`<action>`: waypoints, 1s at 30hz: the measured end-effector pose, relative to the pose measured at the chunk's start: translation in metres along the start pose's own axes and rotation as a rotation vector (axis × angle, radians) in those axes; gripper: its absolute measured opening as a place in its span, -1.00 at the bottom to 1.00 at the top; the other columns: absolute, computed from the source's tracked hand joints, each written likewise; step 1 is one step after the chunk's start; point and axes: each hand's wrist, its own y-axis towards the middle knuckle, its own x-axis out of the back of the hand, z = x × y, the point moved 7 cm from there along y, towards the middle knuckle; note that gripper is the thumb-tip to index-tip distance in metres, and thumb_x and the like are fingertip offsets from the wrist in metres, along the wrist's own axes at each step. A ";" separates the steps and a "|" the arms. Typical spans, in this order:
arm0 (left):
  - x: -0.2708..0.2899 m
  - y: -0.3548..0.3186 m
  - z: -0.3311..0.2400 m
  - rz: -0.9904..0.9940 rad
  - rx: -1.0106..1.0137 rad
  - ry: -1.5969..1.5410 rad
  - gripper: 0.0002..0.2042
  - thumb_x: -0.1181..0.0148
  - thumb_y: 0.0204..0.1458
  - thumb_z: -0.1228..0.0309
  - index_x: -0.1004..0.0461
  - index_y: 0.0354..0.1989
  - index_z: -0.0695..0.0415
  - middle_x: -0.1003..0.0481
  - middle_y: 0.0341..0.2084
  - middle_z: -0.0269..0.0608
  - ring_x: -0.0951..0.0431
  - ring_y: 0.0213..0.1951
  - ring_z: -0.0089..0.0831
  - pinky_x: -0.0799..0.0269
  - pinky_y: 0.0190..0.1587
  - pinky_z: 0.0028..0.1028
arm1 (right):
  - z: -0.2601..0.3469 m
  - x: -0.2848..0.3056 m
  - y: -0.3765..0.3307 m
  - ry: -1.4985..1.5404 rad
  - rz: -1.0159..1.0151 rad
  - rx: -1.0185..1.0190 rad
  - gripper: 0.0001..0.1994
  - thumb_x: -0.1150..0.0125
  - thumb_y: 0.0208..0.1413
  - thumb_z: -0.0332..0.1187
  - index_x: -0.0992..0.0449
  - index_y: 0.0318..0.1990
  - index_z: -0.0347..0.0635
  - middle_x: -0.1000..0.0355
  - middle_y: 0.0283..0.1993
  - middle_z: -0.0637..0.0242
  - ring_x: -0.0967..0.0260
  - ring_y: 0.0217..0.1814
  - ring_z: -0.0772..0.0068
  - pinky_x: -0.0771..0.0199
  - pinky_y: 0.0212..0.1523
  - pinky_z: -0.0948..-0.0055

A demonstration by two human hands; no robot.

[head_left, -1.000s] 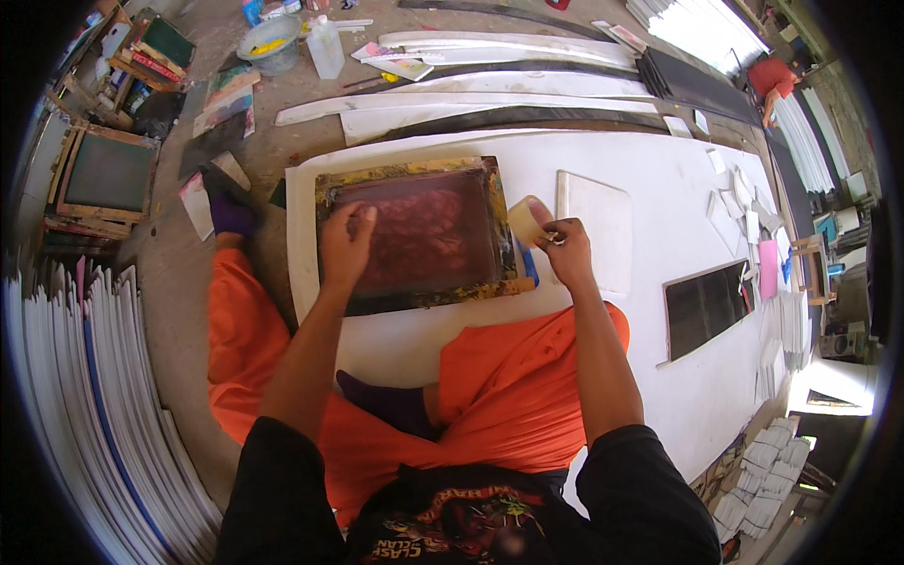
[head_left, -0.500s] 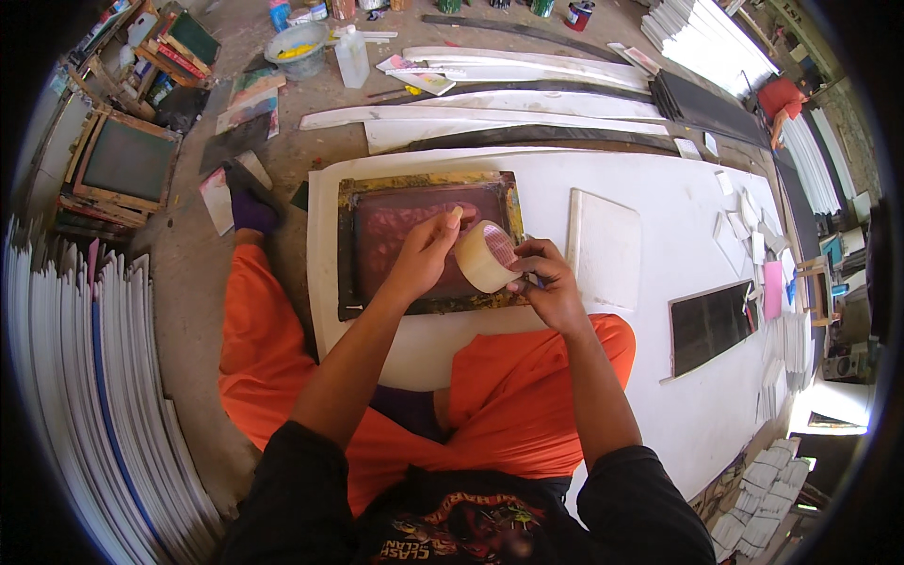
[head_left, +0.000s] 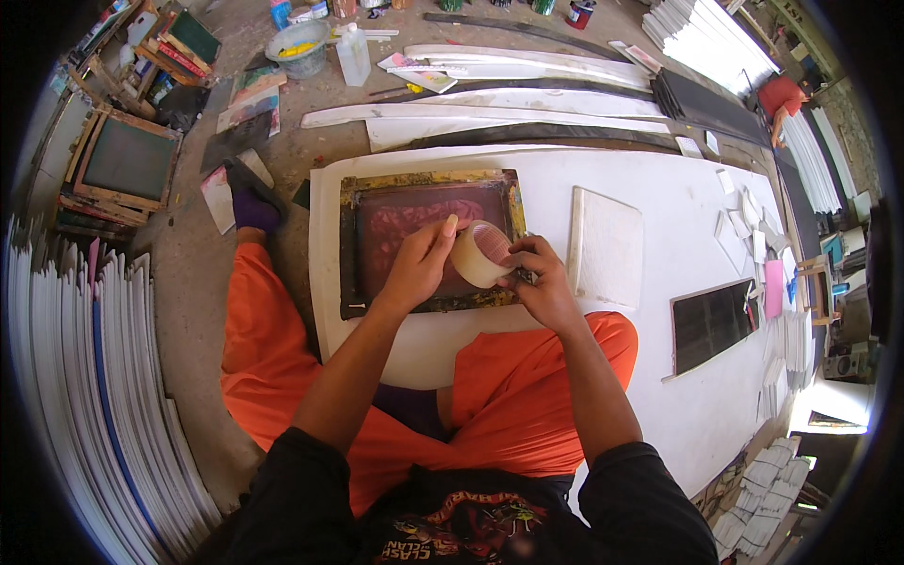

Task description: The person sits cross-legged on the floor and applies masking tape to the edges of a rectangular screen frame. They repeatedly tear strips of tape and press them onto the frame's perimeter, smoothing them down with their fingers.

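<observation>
Both my hands hold a roll of clear packing tape (head_left: 481, 252) above a wooden-framed printing screen (head_left: 429, 238). My left hand (head_left: 421, 266) grips the roll's left side, thumb on top. Against the roll's right side, my right hand (head_left: 539, 279) pinches at the tape's edge. The screen has a reddish stained mesh and lies flat on a white board (head_left: 659, 198) across my orange-clad legs (head_left: 508, 395).
A white rectangular panel (head_left: 605, 247) lies right of the screen, a dark panel (head_left: 711, 323) further right. Stacked white boards (head_left: 104, 377) stand at my left. Another screen frame (head_left: 127, 165), a bowl (head_left: 298, 47) and a plastic bottle (head_left: 353, 55) sit on the floor beyond.
My left hand left the screen frame and came up to the tape roll. The right hand brought the roll over the screen, and both hands now hold it.
</observation>
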 end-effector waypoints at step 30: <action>0.000 -0.023 0.022 -0.206 -0.039 0.030 -0.79 -0.24 0.33 0.30 -0.55 -0.18 0.22 -0.53 -0.41 -0.35 -0.47 -0.34 -0.60 -0.42 -0.23 -0.50 | 0.019 -0.009 -0.009 -0.164 0.013 0.249 -0.72 -0.44 0.09 -0.43 -0.59 -0.03 -0.19 -0.55 0.03 0.12 -0.45 0.13 -0.09 -0.36 0.26 0.10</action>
